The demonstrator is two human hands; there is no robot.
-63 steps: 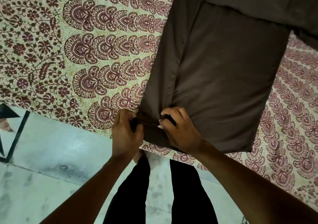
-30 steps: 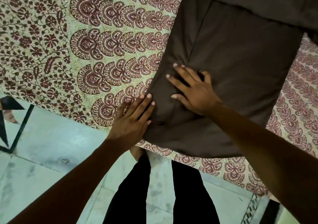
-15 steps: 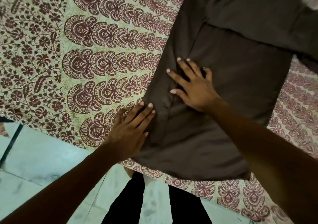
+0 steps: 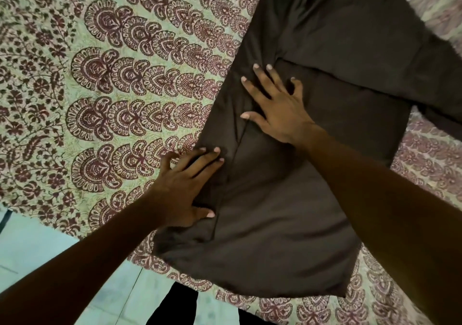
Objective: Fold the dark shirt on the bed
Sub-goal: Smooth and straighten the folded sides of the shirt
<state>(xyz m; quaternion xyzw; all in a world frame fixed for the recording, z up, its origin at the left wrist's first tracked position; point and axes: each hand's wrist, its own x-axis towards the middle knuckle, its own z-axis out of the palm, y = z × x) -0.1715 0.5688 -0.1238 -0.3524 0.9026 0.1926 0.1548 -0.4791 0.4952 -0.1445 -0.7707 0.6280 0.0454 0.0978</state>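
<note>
The dark brown shirt point(image 4: 287, 224) lies flat on the bed, its long left side folded inward along a crease, a sleeve folded across its upper part. My left hand point(image 4: 185, 189) rests palm down on the shirt's left edge, fingers spread, partly over the bedsheet. My right hand point(image 4: 275, 110) presses flat on the folded strip higher up, fingers apart. Neither hand grips any cloth.
The bed is covered by a cream sheet with maroon floral print point(image 4: 100, 100). Its near edge runs across the bottom left, with pale tiled floor point(image 4: 37, 244) below it. My legs in black trousers point(image 4: 180, 307) stand against the bed edge.
Both hands let go of the hem they pinched two seconds ago and now lie flat. Since then they have slid up the folded left side, away from me.
</note>
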